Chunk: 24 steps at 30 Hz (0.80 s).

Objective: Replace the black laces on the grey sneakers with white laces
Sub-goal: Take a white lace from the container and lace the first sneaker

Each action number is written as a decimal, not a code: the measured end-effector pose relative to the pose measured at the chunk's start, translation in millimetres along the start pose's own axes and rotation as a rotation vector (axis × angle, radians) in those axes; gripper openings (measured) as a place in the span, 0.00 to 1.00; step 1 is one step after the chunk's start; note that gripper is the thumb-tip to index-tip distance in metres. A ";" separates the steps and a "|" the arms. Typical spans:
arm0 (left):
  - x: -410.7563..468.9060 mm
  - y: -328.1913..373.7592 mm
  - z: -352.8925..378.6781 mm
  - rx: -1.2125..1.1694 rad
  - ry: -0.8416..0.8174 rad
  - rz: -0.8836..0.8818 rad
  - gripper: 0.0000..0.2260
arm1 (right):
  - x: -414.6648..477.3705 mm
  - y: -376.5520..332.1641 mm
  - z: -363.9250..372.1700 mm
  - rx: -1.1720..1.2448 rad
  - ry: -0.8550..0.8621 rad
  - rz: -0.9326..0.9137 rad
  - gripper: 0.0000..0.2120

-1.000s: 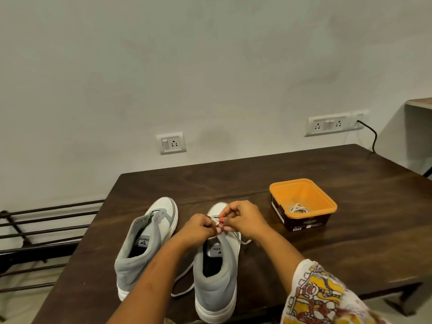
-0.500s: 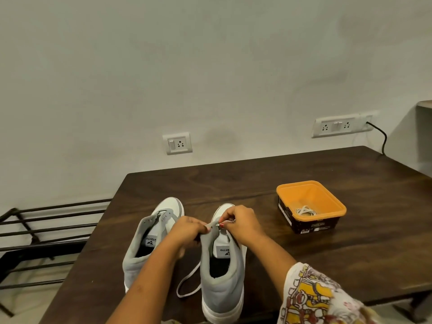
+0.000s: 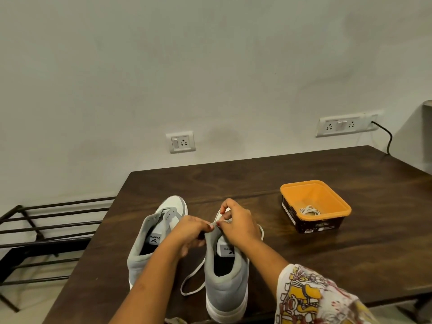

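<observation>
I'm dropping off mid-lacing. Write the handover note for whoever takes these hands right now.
Left hand: grip pinches the white lace at the upper eyelets of the right sneaker.
Right hand: pinches the same lace from the other side.
Things: lace slack loops on the table between the shoes. The left sneaker shows no lace. A second white lace lies coiled in the orange tub.
Done: no black laces in view on either shoe.
Left: finish threading the right sneaker, then lace the left sneaker from the tub.
</observation>
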State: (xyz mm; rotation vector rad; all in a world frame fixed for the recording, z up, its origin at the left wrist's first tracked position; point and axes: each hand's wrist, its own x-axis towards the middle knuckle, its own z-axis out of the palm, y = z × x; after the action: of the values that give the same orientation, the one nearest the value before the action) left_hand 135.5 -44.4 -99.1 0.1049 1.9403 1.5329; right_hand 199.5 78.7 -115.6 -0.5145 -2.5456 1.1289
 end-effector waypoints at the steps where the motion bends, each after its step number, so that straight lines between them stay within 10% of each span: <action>1: -0.2 -0.1 0.1 -0.001 0.004 0.000 0.05 | -0.2 -0.3 1.2 0.016 0.013 0.015 0.10; 24: 3.4 -7.2 10.1 0.204 0.083 0.162 0.03 | 5.4 -0.5 -5.5 -0.098 -0.135 0.084 0.07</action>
State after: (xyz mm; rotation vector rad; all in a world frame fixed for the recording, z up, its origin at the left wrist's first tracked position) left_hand 140.6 -36.7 -108.1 0.2967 2.1977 1.4554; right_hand 196.9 84.3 -111.0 -0.5927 -2.7302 1.1063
